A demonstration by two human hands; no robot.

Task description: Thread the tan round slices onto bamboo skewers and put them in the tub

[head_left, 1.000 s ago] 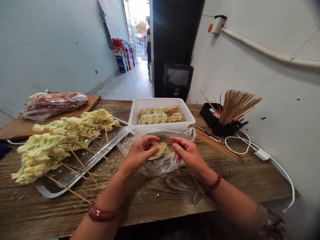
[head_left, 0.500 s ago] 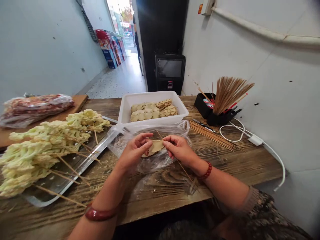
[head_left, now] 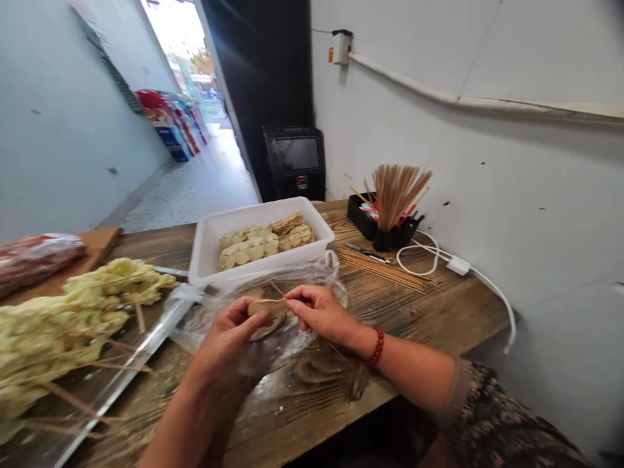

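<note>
My left hand [head_left: 238, 330] is closed, pinching a flat, pale beige slice [head_left: 266, 305] between thumb and fingers. A thin wooden skewer [head_left: 277, 288] is gripped in my right hand [head_left: 319, 313], its upper end sticking out beyond the slice. Whether the skewer pierces the slice is hard to see, as my fingertips cover the meeting point. Beneath both hands lies a clear plastic bag [head_left: 292, 344] with more pale slices on it. Just behind, a white plastic box [head_left: 260, 268] holds several skewers threaded with similar slices [head_left: 249, 250].
Skewered cauliflower [head_left: 53, 325] fills a metal-edged tray at left, sticks jutting toward me. Bagged meat [head_left: 41, 257] rests on a wooden board behind it. Loose skewers [head_left: 385, 270], a black holder [head_left: 385, 239] full of skewers, and a white cable [head_left: 458, 265] occupy the right side.
The view has swung right, so everything sits further left in the picture. My left hand now has the slice lifted and tilted up against the skewer in my right hand.
</note>
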